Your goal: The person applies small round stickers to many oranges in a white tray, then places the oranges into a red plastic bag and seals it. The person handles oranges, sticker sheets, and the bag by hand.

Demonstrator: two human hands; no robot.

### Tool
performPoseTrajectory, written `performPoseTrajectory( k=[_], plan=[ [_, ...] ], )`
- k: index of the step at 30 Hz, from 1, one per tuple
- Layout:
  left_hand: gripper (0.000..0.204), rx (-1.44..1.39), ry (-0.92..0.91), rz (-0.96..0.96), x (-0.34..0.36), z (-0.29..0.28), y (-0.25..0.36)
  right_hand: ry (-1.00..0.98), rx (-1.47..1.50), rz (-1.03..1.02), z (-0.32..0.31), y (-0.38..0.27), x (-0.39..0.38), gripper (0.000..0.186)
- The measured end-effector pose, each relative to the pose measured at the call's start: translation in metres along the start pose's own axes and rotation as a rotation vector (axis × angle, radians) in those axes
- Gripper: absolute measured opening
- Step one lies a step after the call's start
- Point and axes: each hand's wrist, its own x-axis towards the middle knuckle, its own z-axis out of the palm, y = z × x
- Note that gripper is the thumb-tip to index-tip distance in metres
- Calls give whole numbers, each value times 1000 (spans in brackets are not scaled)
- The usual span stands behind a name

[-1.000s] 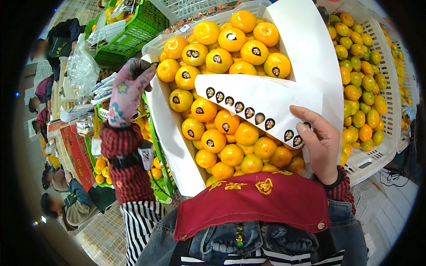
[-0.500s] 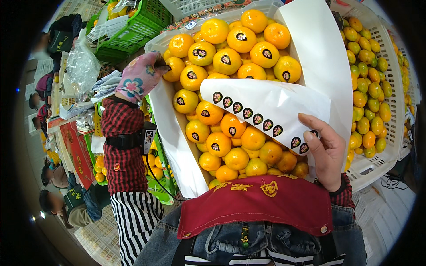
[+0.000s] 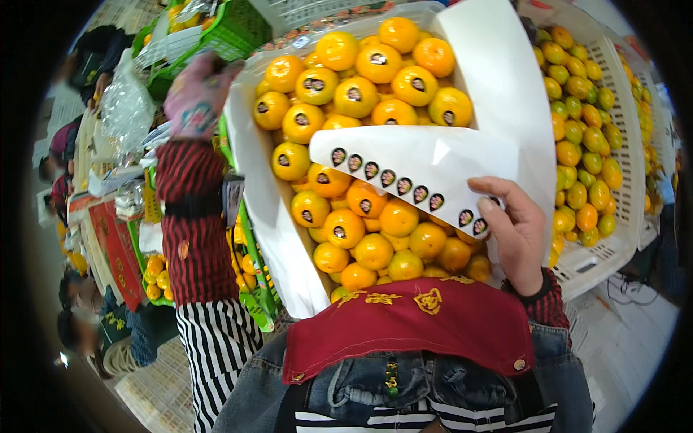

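Observation:
My right hand [image 3: 517, 229] pinches the lower right corner of a white sheet of stickers [image 3: 433, 155] between thumb and fingers. A row of small dark, teardrop-shaped stickers runs along its lower edge, with a gap between some of them. Beneath the sheet, oranges [image 3: 356, 97] fill a box lined with white paper [image 3: 498, 79]. Many of the upper ones carry a dark sticker, including the orange at the left edge [image 3: 272, 110]. My left hand [image 3: 195, 101], in a pink flowered glove, hovers beyond the box's left side, apart from the fruit. Motion smears its fingers.
A white crate of smaller greenish-orange fruit [image 3: 610, 216] stands at the right. Green crates [image 3: 234, 32] sit at the far left, near a clear plastic bag [image 3: 126, 101]. Other people [image 3: 115, 328] are along the left side, beside a red box [image 3: 115, 249].
My left hand has moved off the left-edge orange, away to the left, and a sticker now shows on that orange. My right hand still holds the sheet. The whole view has shifted slightly.

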Motion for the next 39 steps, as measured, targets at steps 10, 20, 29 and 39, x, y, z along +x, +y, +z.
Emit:
performPoseTrajectory(
  k=[10, 20, 29, 39],
  plan=[
    [70, -1406, -412, -111, -173, 7, 84, 6, 160, -89, -6, 7, -1, 29],
    [36, -1335, -344, -148, -213, -14, 104, 66, 117, -290, -15, -2, -20, 39],
    [17, -1310, -410, -59, -210, -12, 103, 101, -41, -261, -34, -11, -25, 15],
    [52, -523, -73, 470, -171, -32, 117, 200, 11, -296, -36, -2, -9, 9]
  ],
)
